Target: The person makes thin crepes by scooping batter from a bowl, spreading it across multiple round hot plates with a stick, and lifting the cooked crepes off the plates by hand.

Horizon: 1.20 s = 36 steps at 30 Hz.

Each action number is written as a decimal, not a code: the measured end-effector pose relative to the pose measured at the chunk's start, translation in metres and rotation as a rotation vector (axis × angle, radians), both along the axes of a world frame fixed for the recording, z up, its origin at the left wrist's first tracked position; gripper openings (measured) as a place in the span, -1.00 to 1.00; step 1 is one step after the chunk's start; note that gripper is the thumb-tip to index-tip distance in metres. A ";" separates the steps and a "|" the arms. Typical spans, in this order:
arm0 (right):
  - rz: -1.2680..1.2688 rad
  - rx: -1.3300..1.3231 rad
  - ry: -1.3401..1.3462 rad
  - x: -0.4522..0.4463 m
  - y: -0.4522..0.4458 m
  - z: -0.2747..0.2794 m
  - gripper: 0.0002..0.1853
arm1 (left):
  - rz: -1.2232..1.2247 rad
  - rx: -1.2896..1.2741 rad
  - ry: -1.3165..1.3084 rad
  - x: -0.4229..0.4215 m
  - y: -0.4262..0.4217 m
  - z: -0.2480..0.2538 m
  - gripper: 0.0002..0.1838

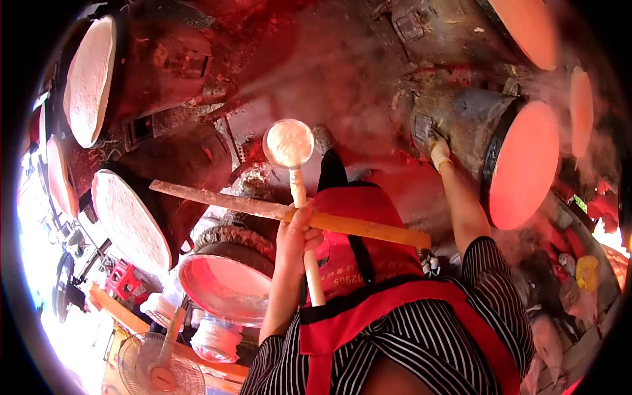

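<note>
My left hand (299, 234) is closed around two things at once. One is a ladle (289, 143) with a pale handle, its round bowl filled with something white. Crossing it is a long flat wooden stick (365, 227), orange toward the right and crusted whitish at its left end. My right hand (440, 153), in a pale glove, reaches out to a small panel (422, 126) on the side of a dark drum-shaped stove (461, 125). Its fingers are bent against the panel; what they pinch is too small to make out.
Round pans with a pale layer sit on drums at the left (128, 220) and right (525, 166). A white-lined basin (227, 288) stands by my left forearm. Below it are a fan (161, 368) and a red stool (123, 280). Steam drifts at the right.
</note>
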State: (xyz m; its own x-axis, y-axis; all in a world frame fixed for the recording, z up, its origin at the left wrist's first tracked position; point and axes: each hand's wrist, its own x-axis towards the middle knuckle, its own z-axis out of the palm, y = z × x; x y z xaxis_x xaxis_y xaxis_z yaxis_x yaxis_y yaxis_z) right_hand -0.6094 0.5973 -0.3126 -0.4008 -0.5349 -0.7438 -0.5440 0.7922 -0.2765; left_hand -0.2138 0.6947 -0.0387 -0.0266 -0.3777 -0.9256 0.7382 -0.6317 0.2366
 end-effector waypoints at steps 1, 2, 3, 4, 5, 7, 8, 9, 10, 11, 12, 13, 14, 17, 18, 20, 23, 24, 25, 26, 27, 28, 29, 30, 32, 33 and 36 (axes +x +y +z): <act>-0.020 0.011 -0.065 -0.013 0.004 -0.021 -0.50 | -0.010 0.007 0.005 0.000 -0.004 0.003 -0.78; -0.042 0.022 -0.132 -0.029 0.009 -0.048 -0.49 | -0.014 0.023 0.003 0.000 -0.007 0.004 -0.77; -0.065 0.032 -0.197 -0.050 0.018 -0.083 -0.49 | -0.023 0.025 0.008 0.001 -0.009 0.004 -0.76; -0.128 0.014 -0.346 -0.078 0.033 -0.136 -0.49 | -0.031 0.025 0.014 0.001 -0.011 0.005 -0.75; -0.140 0.017 -0.342 -0.078 0.031 -0.131 -0.49 | -0.037 0.024 0.019 0.000 -0.012 0.005 -0.74; -0.137 -0.004 -0.308 -0.073 0.032 -0.118 -0.50 | -0.046 0.030 0.010 -0.002 -0.016 0.011 -0.74; -0.134 -0.017 -0.297 -0.075 0.033 -0.120 -0.50 | -0.050 0.019 0.010 -0.003 -0.016 0.013 -0.74; -0.128 -0.031 -0.281 -0.077 0.033 -0.123 -0.50 | -0.054 0.006 0.008 -0.004 -0.016 0.015 -0.74; -0.121 -0.059 -0.269 -0.077 0.033 -0.126 -0.50 | -0.065 0.008 -0.003 -0.004 -0.016 0.017 -0.74; -0.111 -0.085 -0.257 -0.080 0.034 -0.133 -0.50 | -0.076 0.010 -0.014 -0.005 -0.015 0.019 -0.74; -0.100 -0.113 -0.246 -0.084 0.036 -0.143 -0.50 | -0.085 0.015 -0.025 -0.006 -0.013 0.021 -0.73; -0.084 -0.149 -0.235 -0.089 0.038 -0.152 -0.50 | -0.079 0.012 -0.032 -0.008 -0.010 0.022 -0.72; -0.071 -0.197 -0.219 -0.092 0.039 -0.165 -0.49 | -0.073 0.007 -0.038 -0.009 -0.008 0.024 -0.71; 0.138 -0.165 0.108 -0.031 0.011 -0.062 -0.49 | -0.081 -0.033 -0.071 -0.017 0.007 0.023 -0.70; 0.293 -0.212 0.122 0.000 0.008 -0.023 -0.53 | -0.099 -0.057 -0.082 -0.020 0.011 0.020 -0.70; 0.346 -0.257 -0.725 0.059 0.015 0.018 -0.60 | -0.155 -0.068 -0.106 -0.029 0.021 0.009 -0.78; 0.790 -0.144 -1.355 0.133 0.047 0.208 -0.17 | -0.242 -0.124 -0.186 -0.058 0.028 0.013 -0.78; 0.905 -0.387 -1.052 0.149 0.070 0.265 -0.17 | -0.272 -0.146 -0.207 -0.069 0.030 0.016 -0.77; 0.993 -0.611 -0.729 0.154 0.091 0.301 -0.18 | -0.298 -0.169 -0.232 -0.081 0.030 0.022 -0.75; 0.893 -0.712 -0.698 0.144 0.110 0.308 -0.17 | -0.323 -0.119 -0.300 -0.095 0.029 0.028 -0.71; 0.767 -0.713 -0.573 0.117 0.134 0.312 -0.26 | -0.321 -0.184 -0.147 -0.101 0.028 0.034 -0.73; 0.633 -0.704 -0.461 0.089 0.157 0.317 -0.33 | -0.332 -0.260 -0.001 -0.106 0.032 0.044 -0.74; 0.542 -0.937 -0.230 0.066 0.178 0.295 -0.56 | -0.328 -0.306 0.154 -0.105 0.031 0.047 -0.75; 0.322 -0.853 -0.128 0.043 0.198 0.288 -0.74 | -0.360 -0.312 0.240 -0.103 0.031 0.046 -0.80; 0.162 -0.859 0.205 0.004 0.230 0.274 -0.48 | -0.341 -0.276 0.332 -0.104 0.033 0.052 -0.83; 0.188 -0.895 0.442 -0.017 0.246 0.256 -0.35 | -0.329 -0.257 0.380 -0.105 0.035 0.056 -0.84; 0.285 -0.688 0.548 -0.021 0.267 0.258 -0.29 | -0.245 -0.207 0.458 -0.099 0.036 0.062 -0.80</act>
